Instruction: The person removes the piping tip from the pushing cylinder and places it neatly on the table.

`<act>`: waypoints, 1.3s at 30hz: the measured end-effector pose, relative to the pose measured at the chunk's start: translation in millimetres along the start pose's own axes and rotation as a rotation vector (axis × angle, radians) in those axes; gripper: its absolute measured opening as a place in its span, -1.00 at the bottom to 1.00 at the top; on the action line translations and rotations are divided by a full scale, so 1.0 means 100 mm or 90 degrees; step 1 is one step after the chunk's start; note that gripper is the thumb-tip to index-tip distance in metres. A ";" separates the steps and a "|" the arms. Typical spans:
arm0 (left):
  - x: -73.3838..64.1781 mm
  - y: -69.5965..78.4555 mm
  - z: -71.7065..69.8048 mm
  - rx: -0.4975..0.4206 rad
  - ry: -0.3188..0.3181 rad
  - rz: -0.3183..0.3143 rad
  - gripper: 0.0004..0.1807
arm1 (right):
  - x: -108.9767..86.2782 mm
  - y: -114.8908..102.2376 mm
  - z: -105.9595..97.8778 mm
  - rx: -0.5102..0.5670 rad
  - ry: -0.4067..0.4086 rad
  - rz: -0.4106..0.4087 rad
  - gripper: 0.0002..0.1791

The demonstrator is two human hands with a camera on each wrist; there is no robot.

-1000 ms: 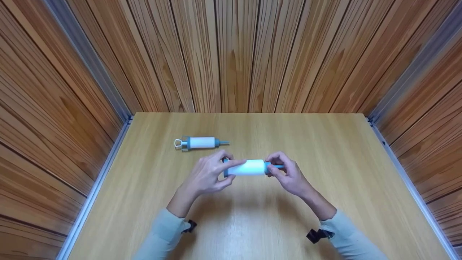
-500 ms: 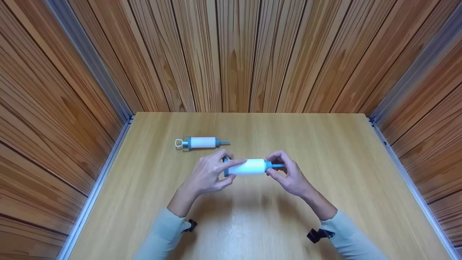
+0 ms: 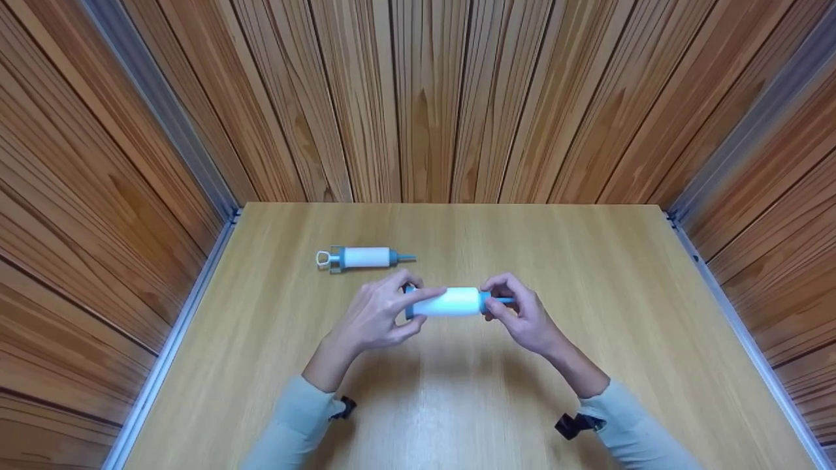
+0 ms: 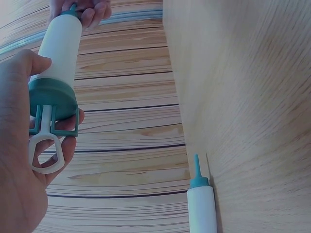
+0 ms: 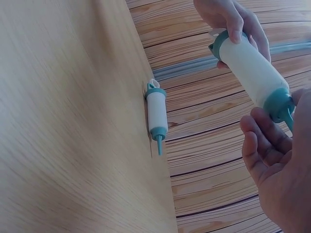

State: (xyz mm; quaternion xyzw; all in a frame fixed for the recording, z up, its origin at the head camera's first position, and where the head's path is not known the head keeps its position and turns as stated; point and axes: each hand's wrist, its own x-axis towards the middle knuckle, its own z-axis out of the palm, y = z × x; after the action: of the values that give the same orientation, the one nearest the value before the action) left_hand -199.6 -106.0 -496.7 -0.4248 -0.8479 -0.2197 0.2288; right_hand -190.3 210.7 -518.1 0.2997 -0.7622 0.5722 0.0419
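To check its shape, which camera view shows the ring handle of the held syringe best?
The left wrist view, because the ring handle shows its whole loop. The right wrist view shows only a small white part; in the head view, the left hand hides it.

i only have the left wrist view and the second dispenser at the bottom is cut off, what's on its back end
Observer: In the head view, the lying dispenser ends in a white ring handle, pointing to the person's left.

Operator: ok and the right hand is mostly cropped at my top edge, where's its thumb

Observer: In the head view, the thumb tip is at the nozzle collar of the held dispenser, on the side nearer the person.

Operator: and where on the tabletop is the lying one

Observer: Left of its middle, as the head view shows.
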 end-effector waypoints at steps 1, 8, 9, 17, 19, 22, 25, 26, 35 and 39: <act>0.00 0.00 0.00 -0.001 0.001 0.000 -0.46 | 0.00 0.00 0.00 0.000 0.000 -0.004 -0.77; 0.00 0.00 0.00 0.002 -0.001 -0.003 -0.45 | 0.00 0.02 0.01 -0.010 0.000 -0.038 -0.69; 0.00 0.00 0.00 0.003 -0.002 -0.003 -0.45 | 0.00 0.03 0.02 -0.012 0.002 -0.039 -0.68; 0.00 0.00 0.02 0.017 -0.003 -0.001 -0.46 | 0.01 0.00 0.01 0.001 0.012 0.001 -0.76; 0.01 0.00 0.02 0.019 -0.002 0.000 -0.45 | 0.01 0.00 0.01 -0.002 0.013 0.006 -0.79; 0.01 0.00 0.02 0.021 -0.004 -0.001 -0.45 | 0.01 0.00 0.01 -0.005 0.013 0.004 -0.80; 0.01 0.00 0.02 0.021 -0.009 -0.003 -0.46 | 0.00 0.00 0.01 -0.004 0.013 -0.007 -0.79; 0.01 0.00 0.01 0.018 -0.010 -0.004 -0.46 | 0.00 0.01 0.01 -0.004 0.012 -0.012 -0.79; 0.00 -0.02 0.01 0.014 -0.008 -0.002 -0.45 | 0.00 0.02 0.01 -0.010 0.000 -0.040 -0.68; 0.01 -0.01 0.00 0.017 -0.004 0.002 -0.45 | 0.00 0.01 0.01 -0.001 0.001 -0.019 -0.70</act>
State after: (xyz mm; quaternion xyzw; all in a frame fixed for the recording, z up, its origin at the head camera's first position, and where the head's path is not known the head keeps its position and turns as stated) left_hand -201.1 -106.2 -496.7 -0.4233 -0.8509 -0.2066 0.2325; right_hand -190.2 210.3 -519.4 0.3106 -0.7582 0.5710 0.0517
